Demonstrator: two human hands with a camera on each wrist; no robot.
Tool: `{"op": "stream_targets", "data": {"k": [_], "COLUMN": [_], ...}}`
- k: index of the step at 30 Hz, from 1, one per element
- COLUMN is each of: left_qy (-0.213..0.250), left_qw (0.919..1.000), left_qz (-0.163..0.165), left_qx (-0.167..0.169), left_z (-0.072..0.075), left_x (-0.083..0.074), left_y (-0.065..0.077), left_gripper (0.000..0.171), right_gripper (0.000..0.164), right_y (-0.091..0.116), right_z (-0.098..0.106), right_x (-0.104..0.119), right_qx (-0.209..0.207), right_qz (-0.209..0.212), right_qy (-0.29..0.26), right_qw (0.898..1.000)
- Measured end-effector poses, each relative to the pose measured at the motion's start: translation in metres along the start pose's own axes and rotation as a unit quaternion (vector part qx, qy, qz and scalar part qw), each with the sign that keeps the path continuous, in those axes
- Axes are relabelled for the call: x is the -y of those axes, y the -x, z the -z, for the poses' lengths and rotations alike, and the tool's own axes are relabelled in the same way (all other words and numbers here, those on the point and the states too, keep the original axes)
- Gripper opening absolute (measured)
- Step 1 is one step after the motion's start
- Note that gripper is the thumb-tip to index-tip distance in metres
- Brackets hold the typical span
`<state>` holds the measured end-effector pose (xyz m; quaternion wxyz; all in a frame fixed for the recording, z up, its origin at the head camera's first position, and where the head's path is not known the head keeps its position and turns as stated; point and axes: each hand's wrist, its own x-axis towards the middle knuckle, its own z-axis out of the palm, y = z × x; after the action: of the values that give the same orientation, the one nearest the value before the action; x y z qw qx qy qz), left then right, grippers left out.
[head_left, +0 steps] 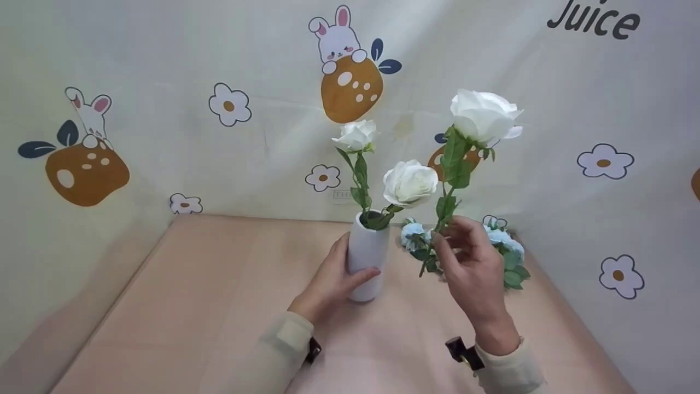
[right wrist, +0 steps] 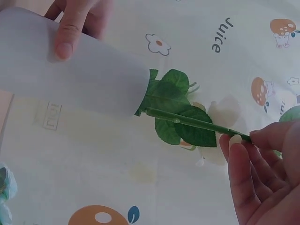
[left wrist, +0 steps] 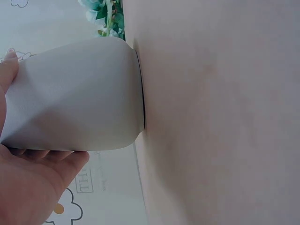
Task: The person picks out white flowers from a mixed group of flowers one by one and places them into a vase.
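Note:
A white vase (head_left: 367,257) stands upright on the table, and my left hand (head_left: 333,276) grips it from the left with the thumb across its front. Two white roses, a smaller one (head_left: 356,135) and a fuller one (head_left: 410,184), rise from its mouth with green leaves at the rim. To the right of the vase, my right hand (head_left: 473,262) pinches the green stem (right wrist: 201,124) of a large white rose (head_left: 485,116) between thumb and fingers. In the right wrist view that stem's lower end overlaps the leaves near the vase's rim.
Pale blue flowers (head_left: 413,236) with green leaves lie on the table behind my right hand, and more blue blooms (head_left: 500,238) show to its right. The pinkish table (head_left: 219,306) meets a pale backdrop (head_left: 262,148) printed with rabbits, fruit and flowers.

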<state>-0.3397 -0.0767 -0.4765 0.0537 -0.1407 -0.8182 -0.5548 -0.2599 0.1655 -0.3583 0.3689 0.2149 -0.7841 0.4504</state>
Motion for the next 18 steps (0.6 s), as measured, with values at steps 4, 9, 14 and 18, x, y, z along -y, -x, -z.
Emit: {"op": "stream_targets", "data": {"k": [4, 9, 14, 18], "left_qy": [0.005, 0.010, 0.007, 0.001], "left_qw": [1.0000, 0.9999, 0.9999, 0.9998], "left_qz": [0.006, 0.006, 0.013, 0.018], "left_qx": [0.000, 0.001, 0.001, 0.001], "left_z": [-0.0001, -0.0001, -0.0005, -0.0009], "left_x": [0.0000, -0.0011, -0.0022, -0.0024], "left_y": [0.0000, 0.0006, 0.0008, 0.0005], "left_gripper": [0.105, 0.105, 0.106, 0.105], "right_gripper": [0.025, 0.024, 0.022, 0.022], "right_y": [0.0004, 0.0006, 0.0002, -0.0009], "right_z": [0.0005, 0.0011, 0.0010, -0.0003], "right_x": [0.0038, 0.0068, 0.0067, 0.0042], "right_qx": [-0.004, -0.008, -0.008, -0.007], "right_qz": [0.012, 0.019, 0.017, 0.012], "right_qy": [0.000, -0.002, -0.015, -0.025], "right_qw": [1.000, 1.000, 1.000, 1.000]}}
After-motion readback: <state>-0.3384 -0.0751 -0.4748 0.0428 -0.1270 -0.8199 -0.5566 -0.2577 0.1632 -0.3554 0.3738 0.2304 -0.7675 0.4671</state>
